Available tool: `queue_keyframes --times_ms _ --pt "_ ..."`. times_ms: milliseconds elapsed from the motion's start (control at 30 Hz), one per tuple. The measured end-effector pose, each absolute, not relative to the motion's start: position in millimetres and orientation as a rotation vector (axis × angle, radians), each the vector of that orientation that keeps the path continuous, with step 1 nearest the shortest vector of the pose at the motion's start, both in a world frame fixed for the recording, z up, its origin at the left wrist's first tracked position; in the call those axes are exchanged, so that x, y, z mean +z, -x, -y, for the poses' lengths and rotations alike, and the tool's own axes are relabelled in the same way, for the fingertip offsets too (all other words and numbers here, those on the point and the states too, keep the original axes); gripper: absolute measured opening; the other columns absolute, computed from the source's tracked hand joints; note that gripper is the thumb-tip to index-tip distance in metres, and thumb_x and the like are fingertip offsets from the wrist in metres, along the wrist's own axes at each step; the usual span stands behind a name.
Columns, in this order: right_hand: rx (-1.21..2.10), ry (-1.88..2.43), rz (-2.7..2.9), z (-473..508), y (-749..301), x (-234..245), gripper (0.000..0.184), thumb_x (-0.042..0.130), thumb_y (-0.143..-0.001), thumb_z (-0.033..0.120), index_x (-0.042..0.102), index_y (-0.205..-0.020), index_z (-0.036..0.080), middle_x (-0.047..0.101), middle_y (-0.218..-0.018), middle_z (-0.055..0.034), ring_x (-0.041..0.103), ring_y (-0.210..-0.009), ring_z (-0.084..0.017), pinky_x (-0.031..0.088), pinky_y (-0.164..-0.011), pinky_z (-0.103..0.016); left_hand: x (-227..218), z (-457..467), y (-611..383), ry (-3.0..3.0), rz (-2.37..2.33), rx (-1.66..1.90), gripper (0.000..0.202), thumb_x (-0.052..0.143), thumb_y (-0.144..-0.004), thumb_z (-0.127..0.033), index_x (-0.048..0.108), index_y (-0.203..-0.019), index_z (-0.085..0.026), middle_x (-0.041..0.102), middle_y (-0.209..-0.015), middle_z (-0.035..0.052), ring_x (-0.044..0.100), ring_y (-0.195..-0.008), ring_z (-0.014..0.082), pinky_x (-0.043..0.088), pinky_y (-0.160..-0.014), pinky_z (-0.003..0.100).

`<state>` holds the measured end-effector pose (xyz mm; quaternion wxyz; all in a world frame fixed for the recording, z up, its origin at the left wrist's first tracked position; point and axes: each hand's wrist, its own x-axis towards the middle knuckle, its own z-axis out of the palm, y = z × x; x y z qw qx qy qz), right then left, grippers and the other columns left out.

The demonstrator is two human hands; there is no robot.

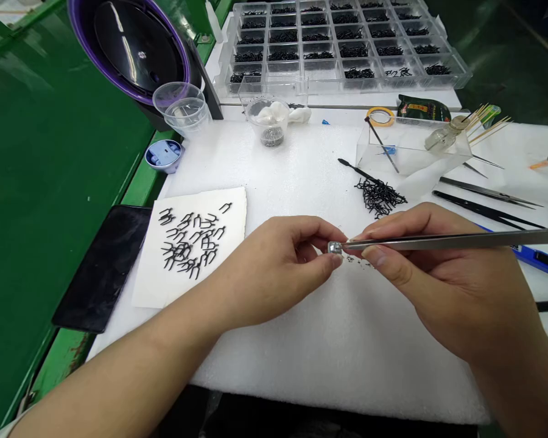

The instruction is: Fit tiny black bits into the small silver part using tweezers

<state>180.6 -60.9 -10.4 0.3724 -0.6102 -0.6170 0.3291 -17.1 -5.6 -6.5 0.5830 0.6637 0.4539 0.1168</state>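
Between thumb and fingers my left hand (278, 267) pinches a small silvery metal piece (334, 247); its exact kind is too small to make out. My right hand (442, 274) is closed around metal tweezers (438, 241), whose tip meets the silvery piece. Tiny dark bits (358, 261) lie on the white foam sheet (310, 340) just past the fingertips. Beyond my right hand is a heap of small black bent wire pieces (379, 196). More black U-shaped pieces (194, 234) are spread on a cream-coloured card (146, 289) left of my left hand.
A clear compartment box (322, 86) of black pieces stands at the back. A purple-rimmed fan (137, 48), plastic cups (189, 112) and a black phone (103, 267) are on the left. To the right lie a clear tray (411, 161), spare tweezers (488, 191) and a blue knife (541, 258).
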Motion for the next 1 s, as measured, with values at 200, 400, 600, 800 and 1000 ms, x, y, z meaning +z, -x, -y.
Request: queue_keyframes --times_ms 200,400,600,800,1000 --pt "0.837 1.574 1.581 62.5 -181.5 -8.5 0.01 0.073 -0.086 0.037 0.069 -0.092 0.03 0.077 -0.092 0.0043 0.073 -0.081 -0.015 0.056 -0.058 -0.021 -6.1 6.5 17.7 -1.549 -1.063 0.277 0.014 0.063 -0.09 -0.037 0.071 -0.1 -0.03 0.066 -0.077 -0.0037 0.057 -0.068 0.0122 0.049 -0.066 0.027" --pt "0.846 1.533 1.581 62.0 -181.8 -12.8 0.009 0.073 -0.087 0.036 0.068 -0.093 0.03 0.077 -0.094 0.0049 0.074 -0.081 -0.014 0.057 -0.057 -0.019 -6.7 6.2 17.2 -1.555 -1.052 0.291 0.014 0.062 -0.091 -0.035 0.071 -0.1 -0.031 0.063 -0.073 -0.0048 0.055 -0.065 0.0112 0.048 -0.064 0.026" --pt "0.802 1.529 1.598 61.0 -181.3 -11.9 0.009 0.073 -0.086 0.036 0.069 -0.092 0.031 0.077 -0.089 0.0065 0.073 -0.076 -0.01 0.057 -0.058 -0.015 -7.0 5.8 17.4 -1.563 -1.048 0.293 0.014 0.061 -0.091 -0.035 0.071 -0.1 -0.031 0.065 -0.074 -0.0051 0.055 -0.066 0.0107 0.047 -0.063 0.025" --pt "0.774 1.526 1.625 61.1 -182.4 -11.3 0.008 0.073 -0.086 0.034 0.069 -0.092 0.031 0.077 -0.088 0.0068 0.073 -0.074 -0.01 0.056 -0.056 -0.013 -7.3 6.1 17.3 -1.568 -1.048 0.297 0.014 0.061 -0.091 -0.035 0.071 -0.1 -0.031 0.065 -0.074 -0.0054 0.056 -0.066 0.0102 0.047 -0.063 0.024" --pt "0.762 1.538 1.64 61.8 -181.4 -10.1 0.006 0.072 -0.087 0.033 0.069 -0.092 0.031 0.077 -0.089 0.0069 0.072 -0.074 -0.01 0.056 -0.056 -0.015 -6.8 6.4 16.7 -1.599 -1.065 0.283 0.015 0.06 -0.091 -0.036 0.071 -0.101 -0.031 0.067 -0.076 -0.0053 0.057 -0.067 0.0106 0.048 -0.063 0.025"
